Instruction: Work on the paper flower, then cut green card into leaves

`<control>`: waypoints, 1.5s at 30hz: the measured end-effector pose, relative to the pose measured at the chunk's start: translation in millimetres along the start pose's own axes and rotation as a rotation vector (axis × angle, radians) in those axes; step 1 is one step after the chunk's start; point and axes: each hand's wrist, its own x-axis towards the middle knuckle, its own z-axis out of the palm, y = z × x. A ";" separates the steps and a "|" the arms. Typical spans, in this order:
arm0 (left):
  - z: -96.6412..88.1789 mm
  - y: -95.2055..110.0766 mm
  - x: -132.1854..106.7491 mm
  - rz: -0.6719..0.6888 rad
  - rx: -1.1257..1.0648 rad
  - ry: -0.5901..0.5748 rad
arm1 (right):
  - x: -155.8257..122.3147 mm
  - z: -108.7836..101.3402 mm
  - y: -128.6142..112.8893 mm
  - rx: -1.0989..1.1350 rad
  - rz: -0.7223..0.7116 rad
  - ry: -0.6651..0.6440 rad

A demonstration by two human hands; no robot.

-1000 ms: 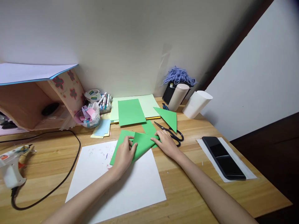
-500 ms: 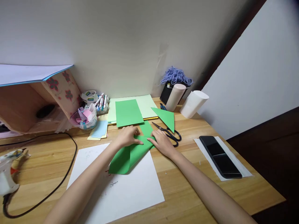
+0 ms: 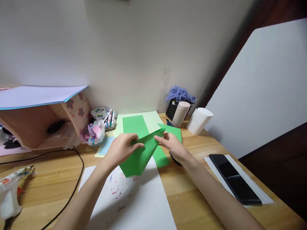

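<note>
Raised above the desk is a folded sheet of green paper, its pointed end up at the right. My left hand pinches its upper left edge between thumb and fingers. Near the pointed end, my right hand grips the same sheet. Below it lies a white sheet with colored marks. A green paper strip rests on the desk under the folded sheet. Behind are a green rectangle and a green triangle. Scissors are mostly hidden behind my right hand.
A phone lies at the right on white paper. Two rolls, one pinkish and one white, stand at the back. To the left are a glue gun with its black cord, a tub of paper scraps and markers.
Both hands have lifted the folded green paper off the desk and tilted it up. My view has shifted, so the desk sits lower. The scissors are now mostly covered.
</note>
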 end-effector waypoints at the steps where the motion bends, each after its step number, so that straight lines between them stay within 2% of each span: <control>1: -8.6 4.4 -5.6 -0.008 0.004 0.041 | 1.9 3.3 -11.7 0.038 -0.020 -0.047; 6: -39.1 14.4 -29.5 -0.069 -0.003 0.149 | 4.9 19.3 -49.7 0.088 -0.104 -0.154; 11: -52.4 10.1 -39.6 -0.101 0.016 0.164 | 6.9 31.4 -56.5 0.103 -0.083 -0.150; 14: -56.3 5.0 -39.9 -0.118 0.004 0.143 | 8.7 31.7 -56.5 0.088 -0.097 -0.134; 18: -58.7 -0.7 -36.9 -0.133 -0.025 0.107 | 12.5 22.6 -56.8 0.028 -0.115 -0.150; 23: -57.4 -1.5 -33.4 -0.130 -0.023 0.085 | 15.1 14.3 -56.0 0.005 -0.151 -0.080; 31: -54.2 0.5 -31.6 -0.108 -0.057 0.081 | 11.4 15.7 -57.0 0.012 -0.124 0.013; 37: -51.7 4.3 -32.5 -0.092 -0.045 0.114 | 10.1 16.3 -57.6 0.005 -0.208 0.119; 45: -51.6 -1.7 -30.1 -0.121 -0.136 0.056 | 8.1 14.6 -60.3 -0.006 -0.228 0.115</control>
